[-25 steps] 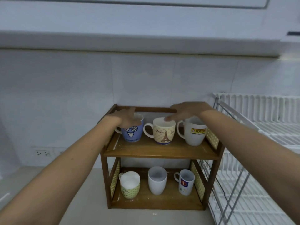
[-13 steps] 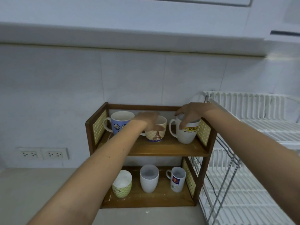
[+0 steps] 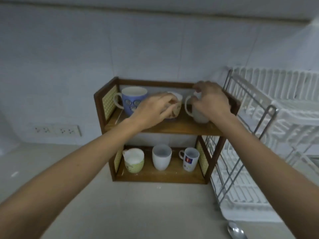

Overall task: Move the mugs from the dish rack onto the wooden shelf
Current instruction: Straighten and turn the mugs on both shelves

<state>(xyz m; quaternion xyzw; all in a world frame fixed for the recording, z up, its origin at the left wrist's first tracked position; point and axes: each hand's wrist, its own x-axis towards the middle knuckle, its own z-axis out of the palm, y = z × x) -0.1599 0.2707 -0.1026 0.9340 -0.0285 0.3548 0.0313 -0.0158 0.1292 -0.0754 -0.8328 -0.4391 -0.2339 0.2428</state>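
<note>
Though blurred, left hand on mug.

Both bare forearms reached forward and up, converging toward the wooden shelf. The left hand lay palm-down at its upper tier, fingers curled closed around a mug there. The right hand hovered just beside it, fingers loosely bent and spread.

Your counter carries the wooden shelf, the dish rack just right of it, and a spoon. The shelf's top tier holds three mugs, the blue mug leftmost; the bottom tier holds three more.
</note>
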